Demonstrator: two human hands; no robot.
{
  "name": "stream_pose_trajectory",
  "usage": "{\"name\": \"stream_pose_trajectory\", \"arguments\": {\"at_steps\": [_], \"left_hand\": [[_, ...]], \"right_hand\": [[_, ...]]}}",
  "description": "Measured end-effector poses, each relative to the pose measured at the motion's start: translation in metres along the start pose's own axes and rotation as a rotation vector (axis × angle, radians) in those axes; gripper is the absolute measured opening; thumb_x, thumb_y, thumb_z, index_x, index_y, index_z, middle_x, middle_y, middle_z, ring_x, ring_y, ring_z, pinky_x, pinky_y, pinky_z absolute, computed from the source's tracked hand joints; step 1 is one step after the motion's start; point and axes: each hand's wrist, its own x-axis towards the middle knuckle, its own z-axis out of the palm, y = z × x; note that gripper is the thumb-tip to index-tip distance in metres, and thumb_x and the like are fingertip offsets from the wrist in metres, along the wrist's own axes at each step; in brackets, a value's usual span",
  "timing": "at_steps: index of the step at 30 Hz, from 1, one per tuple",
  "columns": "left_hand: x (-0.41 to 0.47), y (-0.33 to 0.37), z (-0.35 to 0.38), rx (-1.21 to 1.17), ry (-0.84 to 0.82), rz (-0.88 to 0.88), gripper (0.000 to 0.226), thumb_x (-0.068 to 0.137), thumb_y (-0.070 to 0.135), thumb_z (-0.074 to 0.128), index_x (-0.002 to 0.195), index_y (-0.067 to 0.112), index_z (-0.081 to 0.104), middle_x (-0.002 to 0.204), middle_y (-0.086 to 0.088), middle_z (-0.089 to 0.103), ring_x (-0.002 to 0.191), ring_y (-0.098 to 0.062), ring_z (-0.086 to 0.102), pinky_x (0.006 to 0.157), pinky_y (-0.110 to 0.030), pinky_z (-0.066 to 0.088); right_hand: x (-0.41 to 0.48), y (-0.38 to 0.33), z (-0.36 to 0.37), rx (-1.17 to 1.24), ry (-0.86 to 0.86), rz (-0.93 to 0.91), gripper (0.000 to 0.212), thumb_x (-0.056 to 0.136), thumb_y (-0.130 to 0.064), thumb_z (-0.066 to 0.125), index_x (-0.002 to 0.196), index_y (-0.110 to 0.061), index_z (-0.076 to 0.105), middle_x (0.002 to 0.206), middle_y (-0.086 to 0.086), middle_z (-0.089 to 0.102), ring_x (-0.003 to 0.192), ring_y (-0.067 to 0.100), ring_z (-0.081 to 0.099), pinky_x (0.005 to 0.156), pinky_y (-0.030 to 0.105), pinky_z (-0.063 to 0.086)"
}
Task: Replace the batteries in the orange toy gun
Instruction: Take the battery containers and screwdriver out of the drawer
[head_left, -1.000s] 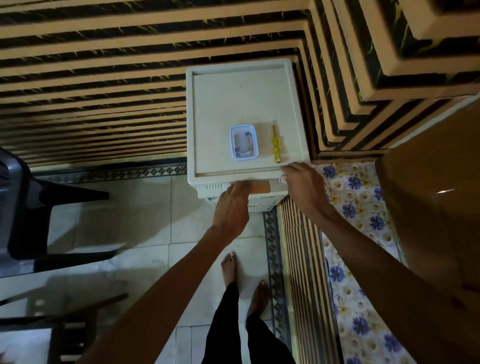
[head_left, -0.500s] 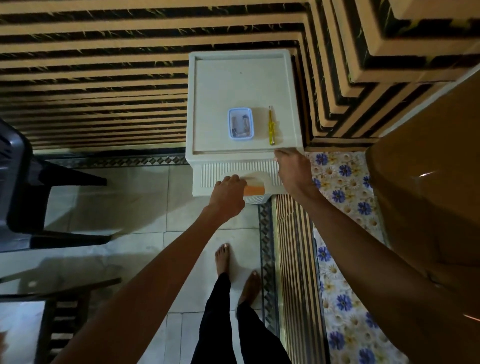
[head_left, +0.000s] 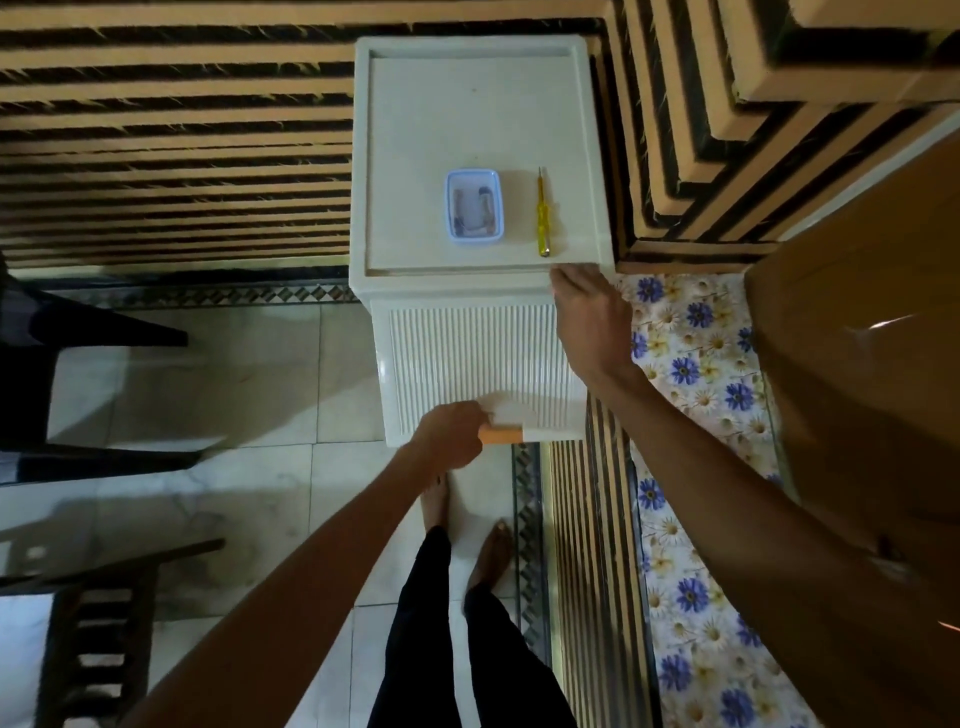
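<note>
A white plastic cabinet (head_left: 415, 130) stands against the striped wall. On its top lie a small blue-rimmed box (head_left: 474, 205) holding batteries and a yellow screwdriver (head_left: 543, 213). My left hand (head_left: 449, 434) grips an orange piece (head_left: 501, 434) at the lower edge of the cabinet's ribbed front panel (head_left: 467, 358), which is tilted out towards me. Over the top's front right corner rests my right hand (head_left: 589, 317), its fingers on the rim. No orange toy gun can be made out as such.
A dark chair (head_left: 62, 364) stands at the left and a dark slatted stool (head_left: 98, 623) at the lower left. A flowered mat (head_left: 696, 389) lies right of the cabinet, beside a brown wooden surface (head_left: 857, 364). My bare feet are on the tiled floor (head_left: 234, 467).
The ribbed front panel has swung out and shows much more of its face. My left hand has moved down and towards me with the orange piece. My right hand stays on the corner.
</note>
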Motion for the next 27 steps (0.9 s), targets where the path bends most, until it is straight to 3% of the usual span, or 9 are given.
{"name": "stream_pose_trajectory", "arguments": {"at_steps": [4, 8, 12, 17, 20, 24, 27], "left_hand": [[0.066, -0.029, 0.015, 0.058, 0.044, -0.047, 0.047, 0.086, 0.007, 0.057, 0.132, 0.014, 0.059, 0.130, -0.007, 0.063, 0.120, -0.030, 0.059, 0.100, -0.041, 0.050], [0.126, -0.044, 0.005, 0.108, 0.171, -0.048, 0.037, 0.086, 0.008, 0.058, 0.123, 0.010, 0.065, 0.118, -0.011, 0.068, 0.112, -0.033, 0.065, 0.091, -0.043, 0.053], [0.151, -0.046, -0.009, 0.169, 0.178, -0.061, 0.033, 0.086, 0.012, 0.055, 0.117, 0.010, 0.067, 0.118, -0.013, 0.068, 0.112, -0.034, 0.065, 0.093, -0.045, 0.053], [0.141, -0.042, -0.004, 0.126, 0.179, -0.084, 0.044, 0.087, 0.006, 0.055, 0.129, 0.014, 0.062, 0.123, -0.014, 0.067, 0.114, -0.034, 0.063, 0.093, -0.042, 0.052], [0.136, -0.046, 0.006, 0.048, 0.212, -0.019, 0.055, 0.087, 0.012, 0.064, 0.140, 0.018, 0.052, 0.132, -0.014, 0.062, 0.117, -0.035, 0.061, 0.095, -0.043, 0.052], [0.134, -0.053, 0.023, 0.076, 0.183, 0.004, 0.075, 0.088, 0.032, 0.068, 0.151, 0.014, 0.032, 0.153, -0.013, 0.041, 0.136, -0.036, 0.044, 0.107, -0.049, 0.045], [0.134, -0.058, 0.023, 0.077, 0.196, -0.006, 0.075, 0.088, 0.026, 0.067, 0.153, 0.017, 0.030, 0.152, -0.013, 0.043, 0.134, -0.037, 0.046, 0.104, -0.049, 0.047]], "right_hand": [[-0.012, 0.005, 0.017, 0.067, 0.208, -0.027, 0.035, 0.085, 0.003, 0.062, 0.117, -0.007, 0.071, 0.118, 0.007, 0.071, 0.111, 0.024, 0.065, 0.100, 0.032, 0.050], [-0.020, 0.012, 0.035, 0.112, 0.322, -0.048, 0.037, 0.088, 0.007, 0.060, 0.122, -0.004, 0.068, 0.124, 0.011, 0.068, 0.118, 0.028, 0.062, 0.108, 0.037, 0.045], [-0.023, 0.008, 0.042, 0.131, 0.355, -0.037, 0.038, 0.091, 0.008, 0.054, 0.126, -0.001, 0.065, 0.129, 0.014, 0.064, 0.124, 0.031, 0.057, 0.113, 0.041, 0.039], [-0.021, 0.002, 0.040, 0.136, 0.369, -0.011, 0.040, 0.091, 0.010, 0.051, 0.127, -0.001, 0.064, 0.129, 0.013, 0.064, 0.125, 0.031, 0.057, 0.114, 0.039, 0.037], [-0.022, 0.002, 0.039, 0.126, 0.353, -0.010, 0.045, 0.087, 0.014, 0.053, 0.128, -0.002, 0.063, 0.130, 0.012, 0.064, 0.126, 0.030, 0.056, 0.113, 0.040, 0.038], [-0.021, 0.002, 0.037, 0.117, 0.352, -0.001, 0.046, 0.087, 0.014, 0.052, 0.128, -0.002, 0.064, 0.130, 0.011, 0.064, 0.126, 0.028, 0.056, 0.113, 0.039, 0.039], [-0.022, -0.001, 0.036, 0.100, 0.348, 0.003, 0.047, 0.085, 0.014, 0.052, 0.128, -0.002, 0.063, 0.130, 0.011, 0.064, 0.127, 0.029, 0.055, 0.113, 0.039, 0.039]]}}
